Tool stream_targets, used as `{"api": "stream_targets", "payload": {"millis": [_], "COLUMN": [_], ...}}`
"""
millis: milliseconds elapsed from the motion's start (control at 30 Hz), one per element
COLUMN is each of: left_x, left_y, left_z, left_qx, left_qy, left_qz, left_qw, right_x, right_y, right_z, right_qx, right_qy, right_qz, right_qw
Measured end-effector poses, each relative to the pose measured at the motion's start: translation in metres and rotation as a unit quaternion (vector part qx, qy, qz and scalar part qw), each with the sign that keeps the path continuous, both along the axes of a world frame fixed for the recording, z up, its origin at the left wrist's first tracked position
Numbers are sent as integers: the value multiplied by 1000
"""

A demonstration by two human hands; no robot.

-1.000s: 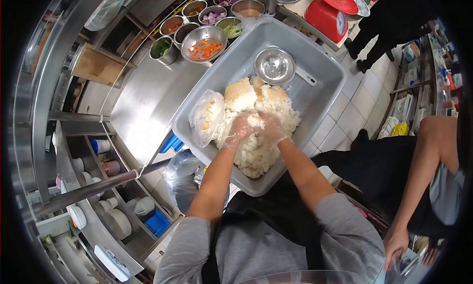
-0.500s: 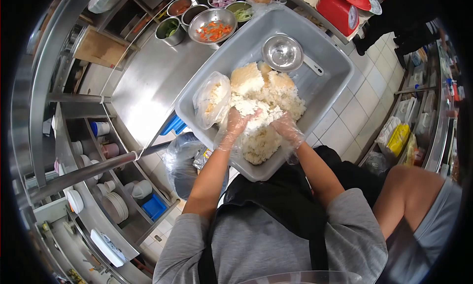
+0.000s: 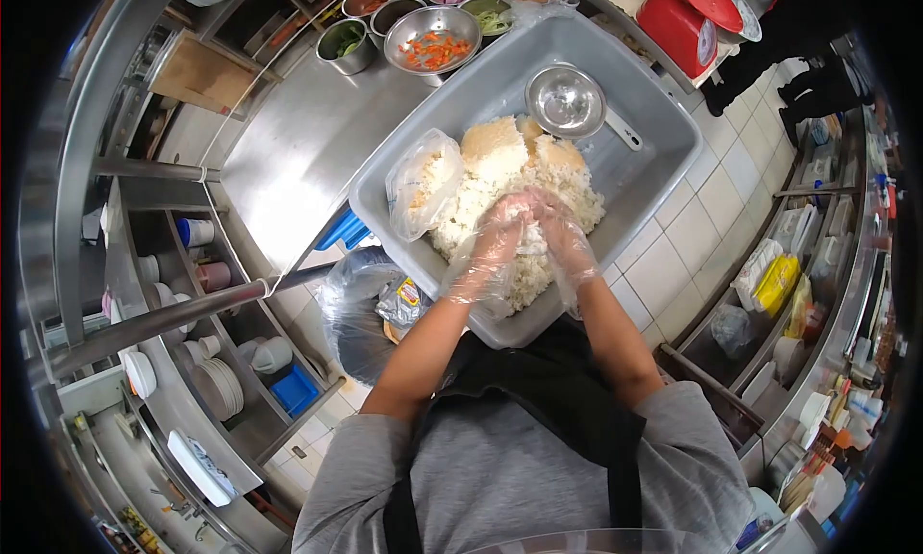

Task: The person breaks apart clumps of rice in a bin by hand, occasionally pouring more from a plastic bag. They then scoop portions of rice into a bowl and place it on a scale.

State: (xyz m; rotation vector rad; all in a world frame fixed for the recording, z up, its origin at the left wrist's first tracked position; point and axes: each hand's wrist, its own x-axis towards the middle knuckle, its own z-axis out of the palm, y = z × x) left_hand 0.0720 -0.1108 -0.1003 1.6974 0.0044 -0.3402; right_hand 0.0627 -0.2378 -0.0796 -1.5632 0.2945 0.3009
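Observation:
A grey plastic tub (image 3: 644, 78) holds a mound of cooked white rice (image 3: 460, 229), with large compacted chunks (image 3: 495, 145) at its far side. My left hand (image 3: 504, 229) and my right hand (image 3: 558, 229), both in clear plastic gloves, meet over the middle of the mound. Their fingers curl together around a clump of rice, some of it showing between the palms. Left of my hands, a clear plastic bag (image 3: 423, 184) with rice in it rests against the tub's wall. A metal bowl-shaped scoop (image 3: 565, 100) with a white handle lies at the far end.
Metal bowls stand on the steel counter (image 3: 279, 160), one with chopped orange-red pieces (image 3: 435, 50). A red scale (image 3: 678, 33) is at the back right, near a person in dark clothes (image 3: 769, 49). A lined bin (image 3: 361, 314) sits below left; shelves flank both sides.
My hands, apart in the rice before, have come together over it. The other person's bent bare limb at the lower right has left the view. The whole view has shifted slightly.

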Motion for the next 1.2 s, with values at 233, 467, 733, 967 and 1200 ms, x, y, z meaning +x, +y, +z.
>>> {"api": "stream_targets", "payload": {"millis": [233, 467, 733, 967, 1200], "left_x": [18, 17, -3, -4, -10], "left_y": [6, 3, 28, 39, 37], "left_z": [2, -36, -55, -42, -10], "left_qx": [58, 332, 248, 369, 380], "left_qy": [-41, 14, -78, -43, 70], "left_qz": [13, 73, 30, -154, -19], "left_qw": [997, 940, 965, 915, 922], "right_x": [7, 9, 13, 4, 37], "right_y": [-2, 10, -9, 5, 15], "right_z": [-56, -60, -1, -101, -82], "right_qx": [9, -170, -98, -426, -478], "right_qy": [-21, -14, 17, -302, -168], "right_qz": [-82, -10, 83, 265, 276], "right_qw": [996, 985, 992, 811, 816]}}
